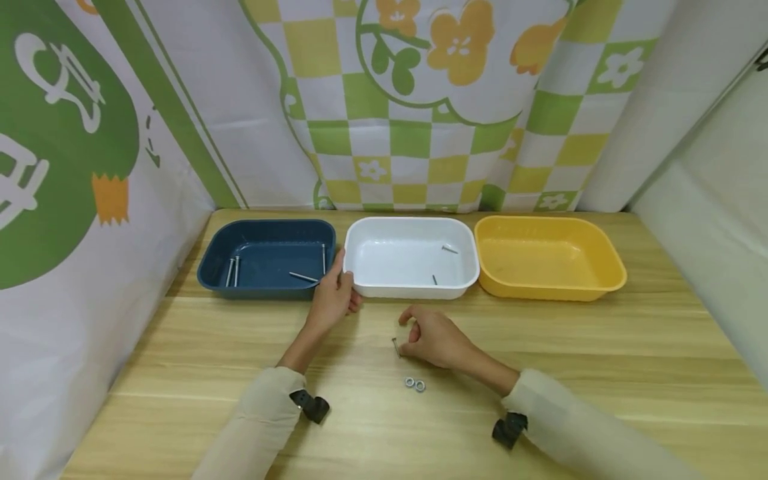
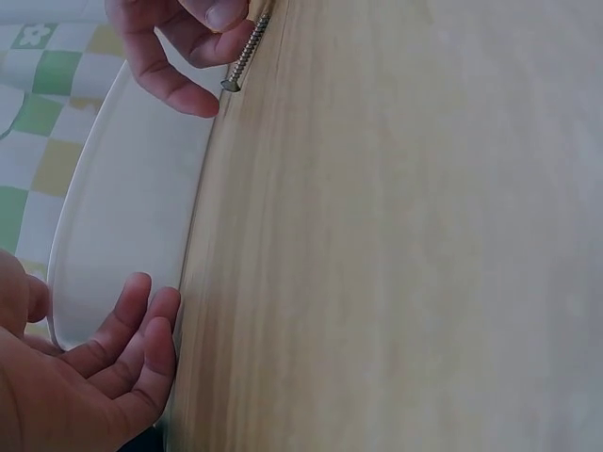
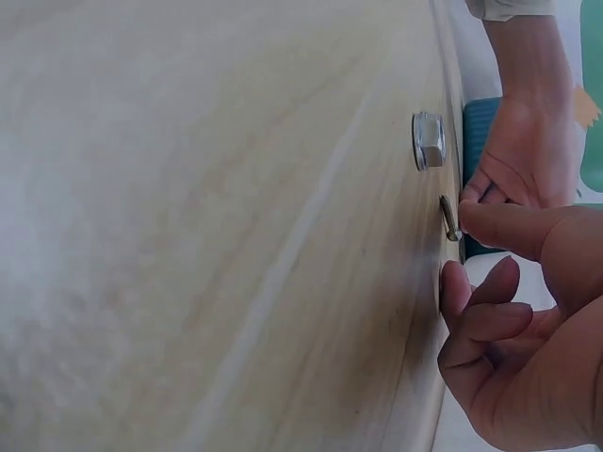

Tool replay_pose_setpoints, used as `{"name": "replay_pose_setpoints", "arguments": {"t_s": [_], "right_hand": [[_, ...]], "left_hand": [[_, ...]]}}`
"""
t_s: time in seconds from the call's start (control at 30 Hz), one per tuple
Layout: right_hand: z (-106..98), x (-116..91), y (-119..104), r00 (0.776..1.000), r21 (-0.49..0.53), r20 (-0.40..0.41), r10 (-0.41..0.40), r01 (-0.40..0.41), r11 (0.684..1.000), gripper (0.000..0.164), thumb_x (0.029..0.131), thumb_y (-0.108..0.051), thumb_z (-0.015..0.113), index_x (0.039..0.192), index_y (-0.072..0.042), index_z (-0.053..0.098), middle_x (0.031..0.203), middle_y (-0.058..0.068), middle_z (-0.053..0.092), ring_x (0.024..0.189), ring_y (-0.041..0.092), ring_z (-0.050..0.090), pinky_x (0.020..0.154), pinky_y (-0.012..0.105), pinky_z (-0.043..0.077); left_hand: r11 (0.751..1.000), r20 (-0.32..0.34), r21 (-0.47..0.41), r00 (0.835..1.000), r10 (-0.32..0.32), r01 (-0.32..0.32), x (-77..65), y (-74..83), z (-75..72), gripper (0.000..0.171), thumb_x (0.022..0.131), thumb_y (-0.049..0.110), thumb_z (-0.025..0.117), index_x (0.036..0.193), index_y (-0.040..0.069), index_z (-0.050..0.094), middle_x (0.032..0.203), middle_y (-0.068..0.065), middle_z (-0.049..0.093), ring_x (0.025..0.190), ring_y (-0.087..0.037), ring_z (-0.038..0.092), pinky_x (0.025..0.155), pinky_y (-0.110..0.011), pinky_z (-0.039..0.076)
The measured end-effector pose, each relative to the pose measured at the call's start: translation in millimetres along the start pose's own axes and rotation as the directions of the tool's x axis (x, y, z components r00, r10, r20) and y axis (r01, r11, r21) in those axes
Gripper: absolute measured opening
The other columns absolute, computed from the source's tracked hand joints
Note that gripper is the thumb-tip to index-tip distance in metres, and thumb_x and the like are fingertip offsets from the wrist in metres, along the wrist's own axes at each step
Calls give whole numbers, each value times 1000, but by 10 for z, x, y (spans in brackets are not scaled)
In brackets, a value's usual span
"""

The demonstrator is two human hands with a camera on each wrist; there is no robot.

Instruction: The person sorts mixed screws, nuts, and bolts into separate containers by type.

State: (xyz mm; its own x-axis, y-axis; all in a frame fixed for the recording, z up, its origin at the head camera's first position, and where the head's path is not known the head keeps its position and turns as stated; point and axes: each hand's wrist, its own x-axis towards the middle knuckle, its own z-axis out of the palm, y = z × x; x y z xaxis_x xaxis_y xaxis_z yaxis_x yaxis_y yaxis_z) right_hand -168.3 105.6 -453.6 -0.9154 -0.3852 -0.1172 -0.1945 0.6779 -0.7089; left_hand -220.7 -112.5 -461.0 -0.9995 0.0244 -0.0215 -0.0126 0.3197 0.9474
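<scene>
My left hand point(image 1: 331, 297) holds the front left corner of the white tray point(image 1: 414, 292), its digits spread along the left side and front wall. On the table in front of that tray lies a small screw point(image 1: 396, 347). The thumb of my right hand point(image 1: 437, 339) is right beside this screw; whether it touches is unclear. In the right wrist view the screw point(image 3: 450, 218) is by the thumb tip, while the bent fingers point(image 3: 485, 320) stand apart from it. Two hex nuts point(image 1: 415, 385) lie nearer to me.
A dark blue tray point(image 1: 270, 292) with several long screws or bolts stands left of the white tray, which has two small screws point(image 1: 449, 250) inside. A yellow tray point(image 1: 549, 291) is on the right. Patterned cloth point(image 1: 408, 147) hangs behind the wooden table point(image 1: 570, 373).
</scene>
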Motion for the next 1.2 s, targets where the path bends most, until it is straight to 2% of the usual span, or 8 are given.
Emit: {"name": "replay_pose_setpoints", "arguments": {"t_s": [0.27, 0.37, 0.6, 0.9, 1.2], "right_hand": [[35, 11, -18, 999, 17, -2, -36, 36, 999, 54, 72, -7, 88, 118, -7, 59, 68, -6, 57, 59, 10, 51, 60, 29, 43], [46, 8, -10, 999, 27, 0, -54, 54, 998, 50, 72, -6, 88, 115, -7, 63, 68, -6, 57, 59, 9, 51, 60, 29, 43], [62, -7, 31, 995, 27, 18, -101, 100, 995, 25, 74, -6, 85, 94, -11, 72, 68, -8, 57, 63, 7, 51, 62, 27, 43], [105, -16, 25, 987, 60, 8, -163, 162, 985, 23, 74, 0, 82, 92, -11, 71, 71, -9, 62, 67, 5, 57, 66, 27, 47], [134, -14, 9, 979, 40, 5, -203, 202, 979, 25, 73, 4, 77, 92, -12, 70, 69, -9, 63, 64, 4, 56, 64, 26, 47]], "left_hand": [[1000, -12, 18, 1000, 1, -1, 7, 16, 3, 58, 106, 19, 41, 161, 17, 23, 65, -20, 63, 54, -28, 63, 51, -34, 52], [1000, -10, 17, 1000, -10, 10, 13, 21, 8, 57, 106, 20, 42, 161, 19, 24, 66, -21, 63, 55, -30, 64, 52, -34, 52], [1000, -8, 25, 1000, -19, 19, 10, 15, 16, 58, 107, 19, 42, 161, 18, 23, 67, -20, 63, 56, -31, 64, 52, -34, 53], [1000, -16, 29, 1000, -13, 13, 10, -1, 24, 57, 107, 19, 41, 161, 18, 23, 66, -20, 63, 55, -30, 64, 51, -35, 53], [1000, -16, 23, 1000, -7, 7, 1, 20, 24, 58, 107, 18, 41, 161, 18, 22, 65, -20, 63, 55, -31, 64, 51, -35, 52]]}}
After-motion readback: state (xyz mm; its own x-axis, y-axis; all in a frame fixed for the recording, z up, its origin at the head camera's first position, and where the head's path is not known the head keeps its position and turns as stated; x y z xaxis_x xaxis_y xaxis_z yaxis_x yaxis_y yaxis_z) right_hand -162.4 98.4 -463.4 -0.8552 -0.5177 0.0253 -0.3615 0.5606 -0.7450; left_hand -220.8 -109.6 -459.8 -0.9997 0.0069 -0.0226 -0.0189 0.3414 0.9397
